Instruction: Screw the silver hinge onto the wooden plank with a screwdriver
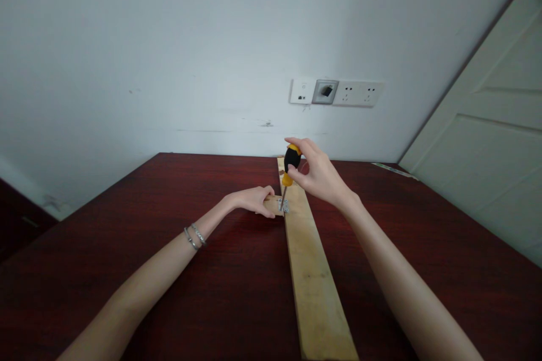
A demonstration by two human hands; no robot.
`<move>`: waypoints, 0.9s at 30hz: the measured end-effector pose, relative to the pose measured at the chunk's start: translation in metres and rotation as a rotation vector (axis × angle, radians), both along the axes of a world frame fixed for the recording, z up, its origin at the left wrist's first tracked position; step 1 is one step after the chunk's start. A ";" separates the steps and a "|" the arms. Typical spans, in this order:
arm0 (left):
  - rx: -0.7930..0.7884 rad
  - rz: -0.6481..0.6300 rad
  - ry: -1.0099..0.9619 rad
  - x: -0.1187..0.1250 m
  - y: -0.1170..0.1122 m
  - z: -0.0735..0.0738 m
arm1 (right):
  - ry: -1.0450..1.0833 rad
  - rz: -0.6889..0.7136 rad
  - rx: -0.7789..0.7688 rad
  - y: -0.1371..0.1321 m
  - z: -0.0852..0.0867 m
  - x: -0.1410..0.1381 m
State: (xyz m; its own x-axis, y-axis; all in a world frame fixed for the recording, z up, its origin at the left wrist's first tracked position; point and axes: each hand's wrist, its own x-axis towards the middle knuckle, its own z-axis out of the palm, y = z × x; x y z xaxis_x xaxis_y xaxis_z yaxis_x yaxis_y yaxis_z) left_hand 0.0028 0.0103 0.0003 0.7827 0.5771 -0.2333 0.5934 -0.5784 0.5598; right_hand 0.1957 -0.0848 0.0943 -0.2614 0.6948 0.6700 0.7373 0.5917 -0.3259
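Observation:
My right hand [313, 172] grips a screwdriver [292, 159] by its black and yellow handle. The shaft points down, slightly tilted, with the tip at a small metal hinge [285, 205]. That hinge spans the joint between a short wooden block [272, 205] and a long wooden board [313, 271]. Around the block's left end, the thumb and fingers of my left hand [254, 201] are closed, pressing on its sides. Any screw under the tip is too small to make out.
The dark red wooden table [203, 293] reaches back to a white wall [169, 39] with a row of sockets [355, 93]. A white panelled door [499, 141] stands at the right. Near the table's back right edge lies a thin printed strip [396, 170].

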 end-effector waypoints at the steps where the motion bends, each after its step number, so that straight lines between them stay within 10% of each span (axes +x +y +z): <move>1: 0.005 0.001 0.002 0.000 0.000 0.000 | -0.001 0.006 -0.002 0.000 0.000 0.000; 27: -0.007 -0.001 -0.013 0.000 -0.002 0.002 | -0.015 -0.023 -0.005 0.001 -0.003 -0.002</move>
